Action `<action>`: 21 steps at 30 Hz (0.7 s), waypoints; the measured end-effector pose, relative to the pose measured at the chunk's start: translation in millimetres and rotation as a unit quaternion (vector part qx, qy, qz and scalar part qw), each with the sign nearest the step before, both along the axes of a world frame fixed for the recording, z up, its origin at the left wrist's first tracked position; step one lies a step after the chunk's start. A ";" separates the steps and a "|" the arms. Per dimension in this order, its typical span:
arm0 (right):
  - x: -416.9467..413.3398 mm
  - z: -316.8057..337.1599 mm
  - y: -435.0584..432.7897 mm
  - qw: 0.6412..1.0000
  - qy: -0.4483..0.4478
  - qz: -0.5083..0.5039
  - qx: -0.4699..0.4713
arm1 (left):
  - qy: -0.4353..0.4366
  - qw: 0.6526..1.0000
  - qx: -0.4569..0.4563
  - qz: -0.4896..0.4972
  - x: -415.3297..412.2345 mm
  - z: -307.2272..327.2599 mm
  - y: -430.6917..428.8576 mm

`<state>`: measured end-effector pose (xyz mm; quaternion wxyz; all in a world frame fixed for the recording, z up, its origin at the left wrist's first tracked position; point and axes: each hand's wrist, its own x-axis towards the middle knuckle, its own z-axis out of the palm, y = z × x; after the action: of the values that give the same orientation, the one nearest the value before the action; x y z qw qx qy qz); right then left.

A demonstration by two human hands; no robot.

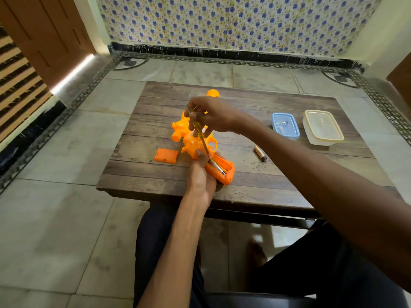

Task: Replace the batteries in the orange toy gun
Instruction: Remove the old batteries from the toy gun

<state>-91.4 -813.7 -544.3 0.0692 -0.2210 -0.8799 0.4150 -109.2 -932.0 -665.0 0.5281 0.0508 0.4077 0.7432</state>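
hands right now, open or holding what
left hand: grips the orange toy gun by its handle
right hand: holds the yellow screwdriver, tip down at the battery in the handle

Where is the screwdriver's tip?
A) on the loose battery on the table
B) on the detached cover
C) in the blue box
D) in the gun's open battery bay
D: the right hand holds the screwdriver with its tip against the battery in the gun's open bay.
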 end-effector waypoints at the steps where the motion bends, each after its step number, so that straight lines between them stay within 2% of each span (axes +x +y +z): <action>1: -4.9 -0.8 1.5 1.000 -0.013 0.013 -0.005 | 0.005 1.000 -0.003 -0.002 0.6 -1.2 0.0; 5: -15.3 -9.4 9.2 0.998 -0.036 0.026 -0.037 | 0.006 1.000 -0.009 -0.013 -2.1 -4.5 1.3; 10: -4.2 -9.3 12.3 0.981 0.085 -0.119 -0.131 | -0.004 1.000 -0.005 -0.007 -2.5 2.2 -0.2; 11: 3.7 -6.5 11.9 0.984 0.074 -0.116 -0.111 | -0.011 1.000 -0.001 -0.009 -2.3 4.0 -1.2; 13: 25.6 -1.2 5.9 0.999 -0.009 -0.040 0.013 | -0.024 1.000 0.002 -0.014 -2.4 3.6 -1.1; 16: 54.0 -12.4 -8.0 0.969 -0.117 0.081 0.202 | -0.028 1.000 -0.007 0.004 -1.4 3.3 -0.3; 18: 67.1 -24.0 -16.8 0.958 -0.139 0.098 0.229 | -0.029 0.999 -0.008 0.018 -0.6 4.1 0.3; 21: 76.8 -33.9 -21.1 0.961 -0.148 0.083 0.217 | -0.027 1.000 0.001 0.015 1.4 8.0 -0.6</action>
<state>-14.7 -834.8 -578.3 -0.0503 -0.1858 -0.9644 0.1815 -107.8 -932.7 -657.0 0.5273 0.0252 0.3936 0.7525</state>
